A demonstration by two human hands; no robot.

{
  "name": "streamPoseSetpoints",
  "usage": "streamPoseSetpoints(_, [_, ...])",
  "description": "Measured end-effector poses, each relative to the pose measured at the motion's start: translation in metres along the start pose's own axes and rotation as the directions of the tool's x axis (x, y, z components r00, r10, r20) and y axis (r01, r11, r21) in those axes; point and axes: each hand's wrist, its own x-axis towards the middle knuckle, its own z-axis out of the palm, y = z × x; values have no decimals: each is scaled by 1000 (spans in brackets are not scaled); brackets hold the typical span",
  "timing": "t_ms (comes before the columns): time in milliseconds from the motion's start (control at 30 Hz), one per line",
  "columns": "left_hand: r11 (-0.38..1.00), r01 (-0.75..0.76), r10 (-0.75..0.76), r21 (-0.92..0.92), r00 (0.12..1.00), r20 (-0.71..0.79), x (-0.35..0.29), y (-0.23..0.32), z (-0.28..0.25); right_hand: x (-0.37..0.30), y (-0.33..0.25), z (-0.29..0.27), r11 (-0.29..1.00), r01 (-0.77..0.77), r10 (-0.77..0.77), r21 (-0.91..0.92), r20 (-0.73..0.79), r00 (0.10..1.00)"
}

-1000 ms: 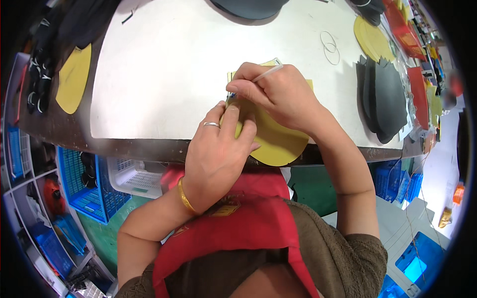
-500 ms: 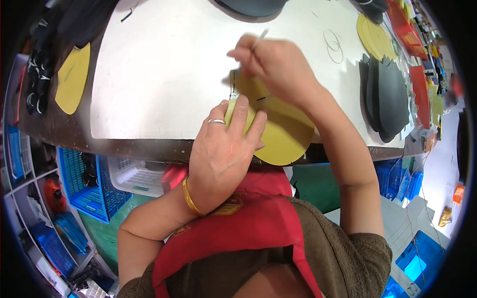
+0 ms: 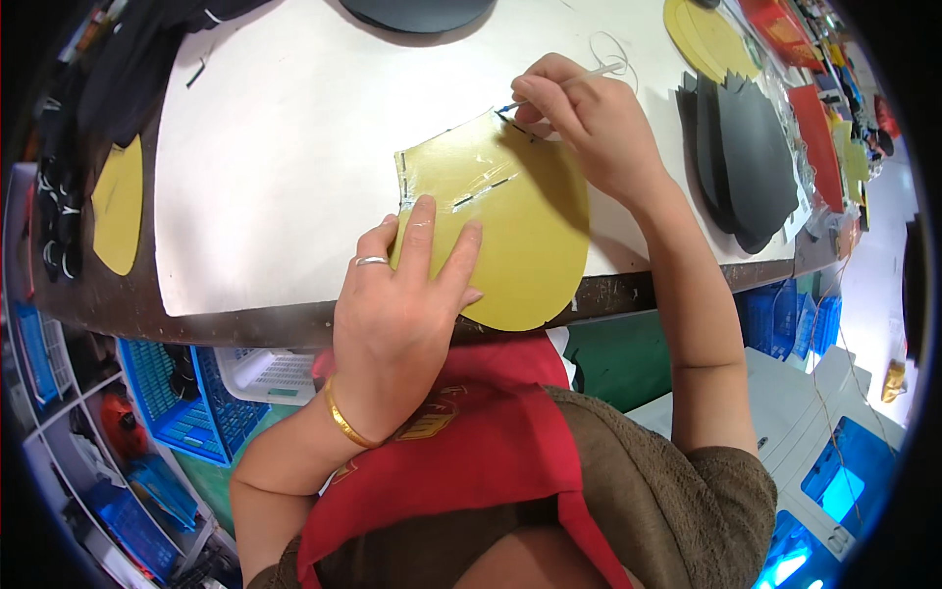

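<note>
A rounded yellow template point(image 3: 525, 260) lies on the white board, its lower curve overhanging the table's near edge. Dark dashes and clear tape mark its surface. My left hand point(image 3: 395, 294) rests on its left part with fingers spread flat, holding it down. In my right hand point(image 3: 599, 123) is a slim pen point(image 3: 597, 73) with a pale barrel, pinched between thumb and fingers. The pen's bluish tip meets the template's upper edge, close to a dark dash. Whatever may lie under the template is hidden.
Black cut pieces point(image 3: 743, 162) are stacked at the right, below yellow pieces point(image 3: 705, 37). Another black piece point(image 3: 420, 12) lies at the far edge. At the left are a yellow piece point(image 3: 118, 211) and dark bundles point(image 3: 64, 221). A blue crate point(image 3: 177, 407) stands below the table.
My right hand with the pen has moved right along the template's upper edge, uncovering its upper left corner. The left hand stays flat on the template. The whole view has shifted slightly.
</note>
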Motion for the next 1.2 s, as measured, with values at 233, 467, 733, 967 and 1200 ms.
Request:
streamPoseSetpoints(233, [1000, 2, -2, -2, 997, 78, 4, 2, -3, -20, 9, -23, 998, -63, 62, -19, -71, 996])
streamPoseSetpoints(467, [998, -3, -2, 62, 997, 72, 2, 1, -4, -20, 7, -14, 987, 59, -70, -152, -64, 996])
streamPoseSetpoints(733, [1000, 14, -12, -19, 997, 74, 1, 2, -4, -35, -36, 17, 969, 245, -242, -34, 78, 967])
streamPoseSetpoints(967, [999, -9, 10, -34, 1000, 24, 0, -3, 0, -28, -10, -20, 997, 9, -4, 78, -68, 998])
streamPoseSetpoints(1200, [997, -57, 57, 54, 998, 1, 8, 0, 0, -25, -19, -30, 947, -200, 249, -250, 184, 951])
